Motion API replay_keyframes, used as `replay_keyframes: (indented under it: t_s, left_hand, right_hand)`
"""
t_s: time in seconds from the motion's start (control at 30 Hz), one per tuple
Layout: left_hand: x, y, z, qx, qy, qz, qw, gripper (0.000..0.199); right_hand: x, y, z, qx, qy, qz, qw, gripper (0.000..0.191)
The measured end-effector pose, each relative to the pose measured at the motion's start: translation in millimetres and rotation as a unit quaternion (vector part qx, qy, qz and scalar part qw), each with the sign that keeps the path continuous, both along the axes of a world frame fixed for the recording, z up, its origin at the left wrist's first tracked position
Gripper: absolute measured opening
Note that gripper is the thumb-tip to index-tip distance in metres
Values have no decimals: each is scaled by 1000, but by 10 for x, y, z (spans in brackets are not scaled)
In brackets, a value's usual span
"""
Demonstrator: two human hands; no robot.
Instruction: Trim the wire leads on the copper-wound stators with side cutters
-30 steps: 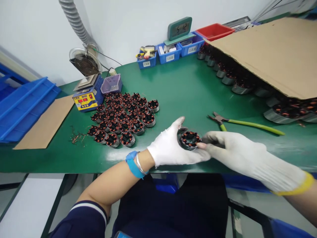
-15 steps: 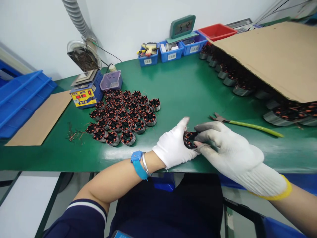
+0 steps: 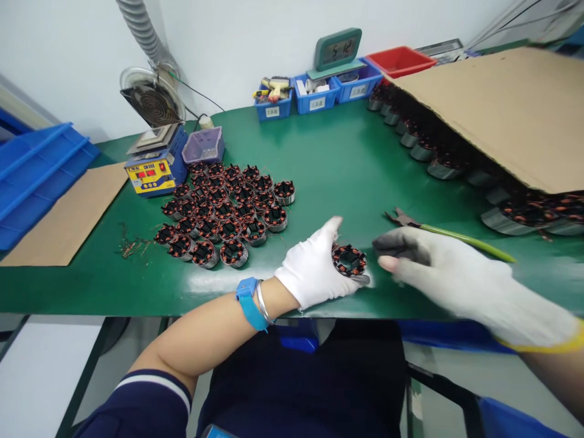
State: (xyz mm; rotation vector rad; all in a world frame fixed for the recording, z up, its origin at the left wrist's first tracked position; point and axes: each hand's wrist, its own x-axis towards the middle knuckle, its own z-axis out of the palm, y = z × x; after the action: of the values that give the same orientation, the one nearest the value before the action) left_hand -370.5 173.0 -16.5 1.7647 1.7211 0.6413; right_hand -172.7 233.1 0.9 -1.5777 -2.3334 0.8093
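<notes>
1. My left grip [image 3: 310,267], gloved, is closed around one stator [image 3: 349,260] at the near edge of the table [image 3: 319,164]; whether the stator touches the table I cannot tell.
2. Its open centre faces up, with copper windings round the ring.
3. My right grip [image 3: 442,274], also gloved, is just right of that stator and apart from it. Its fingers are bent toward the thumb; blur prevents me from telling whether they pinch anything.
4. Pliers [image 3: 404,218] lie on the far side of my right grip, partly hidden by it.
5. A cluster [image 3: 235,254] of similar stators stands to the left; wire scraps [image 3: 132,246] lie left of it.
6. Far right, cardboard [image 3: 493,109] covers further stators.
</notes>
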Motion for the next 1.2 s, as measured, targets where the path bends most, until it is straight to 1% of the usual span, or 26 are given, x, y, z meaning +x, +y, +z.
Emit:
replay_keyframes:
  t_s: [0.1,0.23,0.3,0.33,0.4,0.47,0.5,0.53,0.57,0.6,0.67,0.7,0.73,0.77,0.8,0.87,0.93,0.97,1.03,1.1,1.13,1.2]
  left_hand:
    - [11,6,4,0,3,-4,1000,102]
    - [12,9,7,11,16,-15,1000,99]
    - [-3,5,13,9,16,-25,1000,99]
    - [-14,2,14,4,11,-33,999,99]
    - [-36,-4,13,-9,-4,-52,999,103]
    - [-49,-7,5,-14,-20,-61,998,109]
    - [-50,-6,1,-14,-28,-59,998,110]
    - [-49,-3,-3,-15,-37,-55,998,110]
    - [-48,3,-6,-18,-47,-52,997,108]
    - [-48,11,-7,-22,-57,-53,997,106]
    - [-60,32,-6,-33,-73,-70,994,105]
    - [-71,42,-5,-37,-80,-84,993,107]
    - [-86,51,-6,-41,-89,-99,990,110]
    - [-103,58,-9,-44,-101,-113,987,115]
    - [-121,65,-16,-47,-117,-125,984,119]
    - [-156,76,-38,-51,-157,-139,976,131]
    - [-184,88,-68,-52,-194,-150,968,141]
    - [-195,95,-82,-52,-208,-156,964,144]
    - [-208,106,-102,-57,-223,-170,958,147]
    - [-213,109,-106,-67,-223,-182,955,148]
    - [-213,108,-102,-72,-219,-187,955,149]
    - [-215,103,-89,-78,-213,-198,954,149]
  right_hand:
    - [-119,-113,13,-12,-54,21,998,32]
    - [-156,-176,46,44,-196,29,979,30]
    - [-129,-174,36,68,-227,17,971,35]
    - [-112,-167,23,80,-221,8,972,38]
    - [-81,-143,-13,83,-155,-1,984,45]
    - [-64,-107,-47,48,-49,23,997,46]
    - [-63,-87,-56,21,-8,42,999,44]
    - [-67,-69,-56,-6,11,58,998,40]
    - [-74,-55,-47,-27,4,64,998,36]
    - [-83,-47,-30,-37,-27,59,997,32]
    - [-103,-55,15,-28,-128,22,991,26]
    - [-111,-71,35,-10,-178,-5,984,24]
    - [-114,-92,48,15,-207,-28,978,24]
    - [-113,-115,50,37,-205,-36,977,26]
    - [-108,-138,40,53,-173,-23,983,31]
    - [-90,-176,-5,70,-59,40,995,42]
    - [-76,-202,-61,71,28,93,993,50]
    - [-76,-211,-83,69,43,98,992,53]
    - [-93,-221,-104,50,55,79,994,57]
    - [-122,-213,-94,-7,93,67,993,60]
    - [-133,-201,-83,-47,126,65,989,60]
    - [-133,-157,-58,-128,186,68,972,53]
